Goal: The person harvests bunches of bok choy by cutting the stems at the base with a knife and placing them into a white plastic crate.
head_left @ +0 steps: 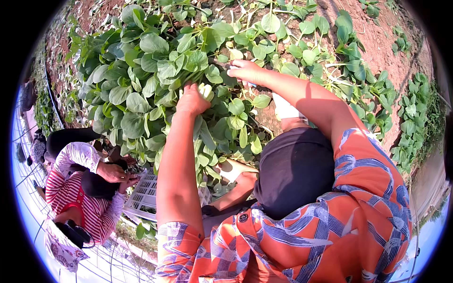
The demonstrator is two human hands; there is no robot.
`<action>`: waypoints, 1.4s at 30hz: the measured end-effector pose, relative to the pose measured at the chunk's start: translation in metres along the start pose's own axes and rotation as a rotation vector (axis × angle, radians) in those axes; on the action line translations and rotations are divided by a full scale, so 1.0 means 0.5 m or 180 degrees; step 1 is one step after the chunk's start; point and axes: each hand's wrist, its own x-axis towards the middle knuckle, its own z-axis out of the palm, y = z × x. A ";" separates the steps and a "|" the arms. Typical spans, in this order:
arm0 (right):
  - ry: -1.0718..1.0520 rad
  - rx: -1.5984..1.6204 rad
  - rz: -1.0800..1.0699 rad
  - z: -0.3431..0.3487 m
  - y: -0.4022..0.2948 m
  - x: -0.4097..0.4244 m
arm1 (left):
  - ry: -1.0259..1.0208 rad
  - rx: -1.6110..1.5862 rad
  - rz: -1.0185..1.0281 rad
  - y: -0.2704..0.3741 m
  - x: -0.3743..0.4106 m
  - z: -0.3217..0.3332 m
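Note:
My left hand [193, 99] is closed around the base of a bunch of leafy greens [206, 91], probably bok choy, with pale cut-looking stems showing beside the thumb. Their broad leaves merge with the dense pile of greens [136, 83] to the left. Farther forward and to the right, my right hand [247, 72] is low over the plants, its fingers curled. It grips what looks like a knife [220, 64]: a dull blade points left among leaves, and a bit of blue handle shows under the palm. Leaves hide part of the blade.
A white slatted plastic crate [143, 194] stands left of my left arm. Beside it crouches a person [83, 191] in a striped top, hands together. Rooted greens [354, 67] and reddish soil [382, 39] extend ahead and right. My dark-clothed knee [297, 169] is raised below my right arm.

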 end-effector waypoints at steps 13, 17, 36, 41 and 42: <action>-0.1121 0.2353 -0.0139 -0.045 0.007 -0.175 | -0.0064 0.0225 0.0030 0.013 0.024 0.018; -0.2065 0.2920 -0.0714 -0.061 -0.060 -0.219 | -0.0038 0.0204 -0.0053 0.019 0.014 0.028; -0.1208 0.2767 -0.0842 -0.066 -0.111 -0.265 | -0.0104 0.0433 -0.0109 0.037 0.008 0.035; -0.1140 0.2784 -0.0902 -0.059 -0.126 -0.268 | -0.0100 0.0429 -0.0101 0.033 0.009 0.039; -0.1146 0.2765 -0.0892 -0.060 -0.127 -0.269 | -0.0110 0.0431 -0.0102 0.033 0.009 0.039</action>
